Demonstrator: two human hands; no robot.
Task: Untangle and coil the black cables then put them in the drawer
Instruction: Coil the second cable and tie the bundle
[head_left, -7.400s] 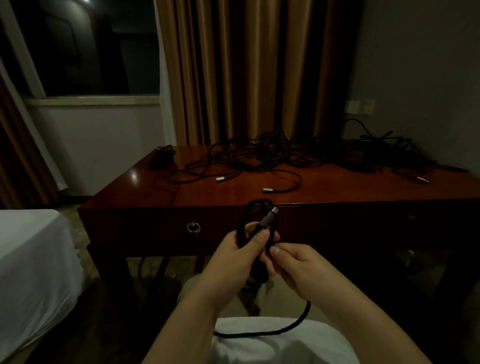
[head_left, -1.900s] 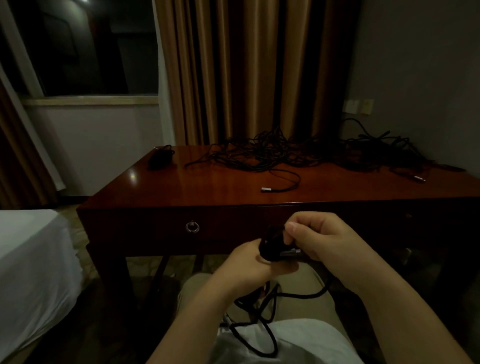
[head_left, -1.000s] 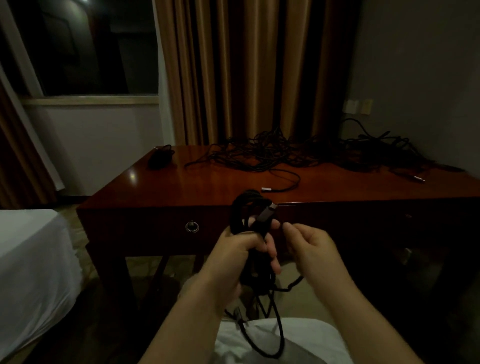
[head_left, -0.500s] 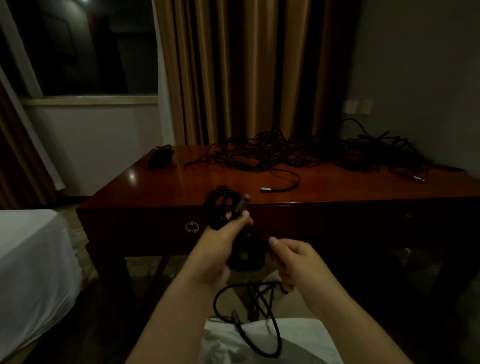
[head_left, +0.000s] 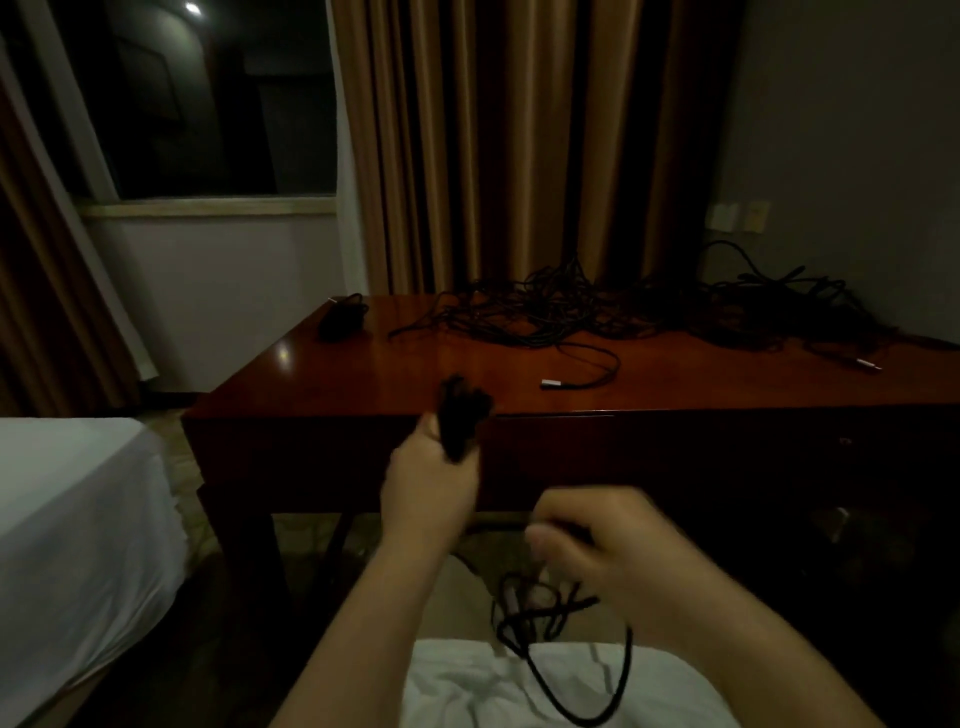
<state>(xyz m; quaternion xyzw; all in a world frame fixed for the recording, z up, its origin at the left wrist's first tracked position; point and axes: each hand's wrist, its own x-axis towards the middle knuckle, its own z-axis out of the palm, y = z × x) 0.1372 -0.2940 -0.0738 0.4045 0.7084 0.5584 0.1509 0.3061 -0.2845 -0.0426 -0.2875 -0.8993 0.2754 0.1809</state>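
Note:
My left hand (head_left: 431, 488) grips a small coiled black cable (head_left: 462, 415) and holds it up in front of the desk's front edge, near the shut drawer (head_left: 322, 457). My right hand (head_left: 592, 540) is lower, fingers curled; whether it holds the loose black cable (head_left: 540, 613) that dangles below it onto my lap is blurred. A big tangle of black cables (head_left: 597, 312) lies along the back of the desk, with one cable's silver plug (head_left: 548, 383) pointing toward me.
The dark wooden desk (head_left: 363, 374) stands ahead, with a black adapter (head_left: 340, 314) at its back left corner. A white bed (head_left: 67, 519) is on my left. Curtains and a wall with sockets (head_left: 737, 215) stand behind the desk.
My left hand has carried the coiled cable forward and to the left toward the drawer front. My right hand has dropped lower and away from the coil, and the loose cable hangs beneath it.

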